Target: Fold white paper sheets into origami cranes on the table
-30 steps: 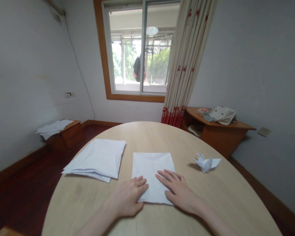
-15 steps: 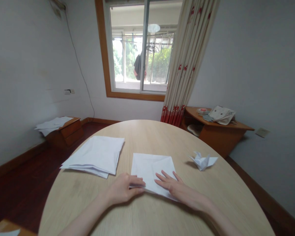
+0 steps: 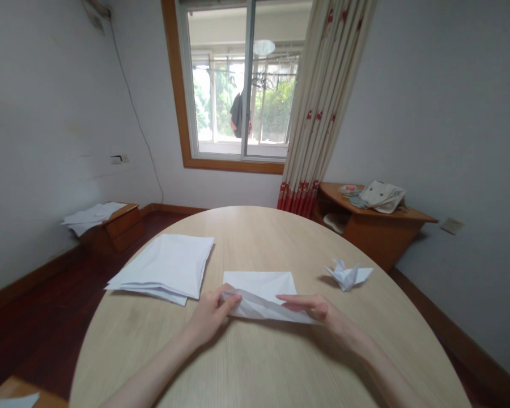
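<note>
A white paper sheet [image 3: 259, 286] lies on the pale wood oval table [image 3: 255, 362], and its near edge is lifted and folded back over itself. My left hand [image 3: 210, 314] pinches the left end of that fold between fingers and thumb. My right hand [image 3: 310, 306] holds the fold's right part, with the fingers stretched along it. To the left of the sheet sits a stack of folded white paper [image 3: 161, 266], and neither hand touches it. A small white origami crane [image 3: 347, 275] stands to the right, apart from my right hand.
A low wooden cabinet [image 3: 113, 224] with loose white paper on top stands at the left wall. A wooden desk [image 3: 374, 221] holding a cloth bag [image 3: 382, 197] stands at the right. Behind the table are a window [image 3: 238, 85] and a red-patterned curtain [image 3: 318, 113].
The sheet's near edge has gone from lying flat to lifted and folded back. Both hands have moved off the sheet's flat surface to grip that fold, and the sheet looks shorter.
</note>
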